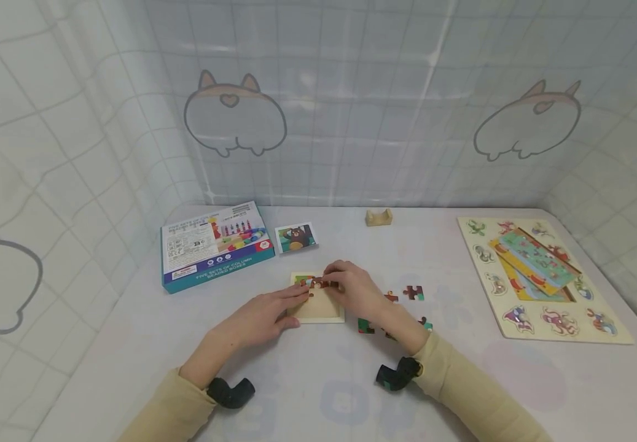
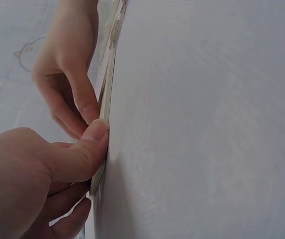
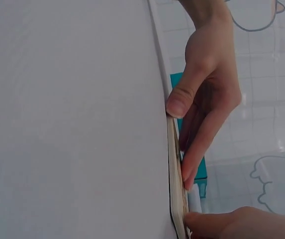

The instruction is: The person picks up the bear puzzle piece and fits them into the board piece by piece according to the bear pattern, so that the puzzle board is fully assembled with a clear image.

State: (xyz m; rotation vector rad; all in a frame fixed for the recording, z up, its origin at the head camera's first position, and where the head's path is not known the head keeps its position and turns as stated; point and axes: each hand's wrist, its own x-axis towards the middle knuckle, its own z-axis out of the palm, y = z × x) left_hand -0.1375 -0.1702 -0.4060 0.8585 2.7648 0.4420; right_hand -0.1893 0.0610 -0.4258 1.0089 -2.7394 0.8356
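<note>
A shallow wooden puzzle tray lies flat on the table, with several bear-picture jigsaw pieces along its far side. My left hand holds the tray at its left side, fingers reaching over it toward the pieces. In the left wrist view the left thumb rests at the tray's near edge. My right hand is at the far right corner of the tray, fingertips pinching a brown puzzle piece partly hidden beneath them. Loose jigsaw pieces lie right of the tray, some behind the right forearm.
A bear picture card lies beyond the tray, next to a boxed bead set at the left. A small wooden holder stands near the back wall. On the right lies a wooden animal puzzle board with colourful cards on it.
</note>
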